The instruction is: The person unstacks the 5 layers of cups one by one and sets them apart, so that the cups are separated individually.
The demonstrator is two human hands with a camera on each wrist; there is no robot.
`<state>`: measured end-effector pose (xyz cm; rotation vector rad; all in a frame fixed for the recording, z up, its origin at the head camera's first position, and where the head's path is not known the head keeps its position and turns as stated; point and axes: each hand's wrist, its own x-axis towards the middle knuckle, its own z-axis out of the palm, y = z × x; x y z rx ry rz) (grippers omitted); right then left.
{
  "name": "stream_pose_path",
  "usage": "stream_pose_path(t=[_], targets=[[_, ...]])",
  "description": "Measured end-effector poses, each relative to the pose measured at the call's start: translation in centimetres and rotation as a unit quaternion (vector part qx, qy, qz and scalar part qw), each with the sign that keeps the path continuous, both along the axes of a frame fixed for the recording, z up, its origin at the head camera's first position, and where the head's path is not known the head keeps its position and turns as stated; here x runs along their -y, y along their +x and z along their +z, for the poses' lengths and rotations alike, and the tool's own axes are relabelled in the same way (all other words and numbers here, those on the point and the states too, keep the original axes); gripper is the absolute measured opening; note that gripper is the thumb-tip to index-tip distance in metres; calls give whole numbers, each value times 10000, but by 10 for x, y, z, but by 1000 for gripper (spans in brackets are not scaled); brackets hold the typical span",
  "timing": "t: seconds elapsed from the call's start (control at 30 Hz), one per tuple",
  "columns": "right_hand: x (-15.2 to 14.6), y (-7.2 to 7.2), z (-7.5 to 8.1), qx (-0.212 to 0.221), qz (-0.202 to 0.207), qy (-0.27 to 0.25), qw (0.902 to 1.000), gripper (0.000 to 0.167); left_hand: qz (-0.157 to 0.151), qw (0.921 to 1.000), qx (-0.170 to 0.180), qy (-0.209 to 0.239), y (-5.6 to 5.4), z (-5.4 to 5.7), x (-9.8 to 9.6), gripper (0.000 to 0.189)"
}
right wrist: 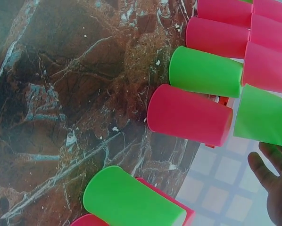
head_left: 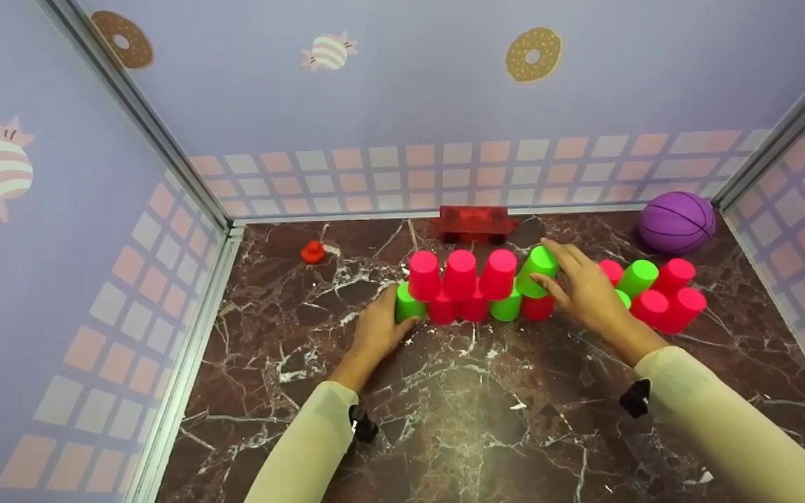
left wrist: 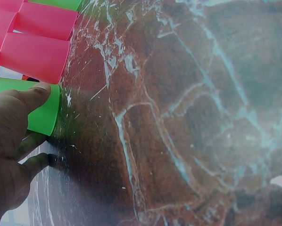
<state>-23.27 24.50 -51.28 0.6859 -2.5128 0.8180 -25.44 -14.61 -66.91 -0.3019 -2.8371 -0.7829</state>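
Upside-down plastic cups stand in two tiers on the marble-patterned surface. At the left end of the lower tier, my left hand (head_left: 376, 326) grips a green cup (head_left: 409, 304), its thumb (left wrist: 37, 96) across the front. Beside it in that tier stand pink cups (head_left: 472, 307), another green cup (right wrist: 204, 70) and a pink cup (right wrist: 190, 114) at the right end. Three pink cups (head_left: 460, 275) form most of the upper tier. At that tier's right end, my right hand (head_left: 588, 290) holds a green cup (head_left: 537, 271) between thumb and fingers, over the lower cups.
Right of the tiers, more pink cups (head_left: 682, 309) and green cups (head_left: 638, 278) stand stacked. A purple ball (head_left: 676, 222) sits in the back right corner. Behind the tiers is a red toy vehicle (head_left: 473, 222); a small red-orange object (head_left: 313, 252) lies left. Patterned walls (head_left: 416, 105) surround the surface.
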Motion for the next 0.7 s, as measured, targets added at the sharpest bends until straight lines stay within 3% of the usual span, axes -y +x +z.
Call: stream_pose_path(t=[0.43, 0.7], targets=[[-28, 16, 13, 23, -178, -17, 9998, 69, -136, 9993, -225, 275, 2, 1, -2, 70], [-52, 32, 15, -93, -327, 120, 9993, 69, -76, 9998, -146, 145, -1, -3, 1, 74]])
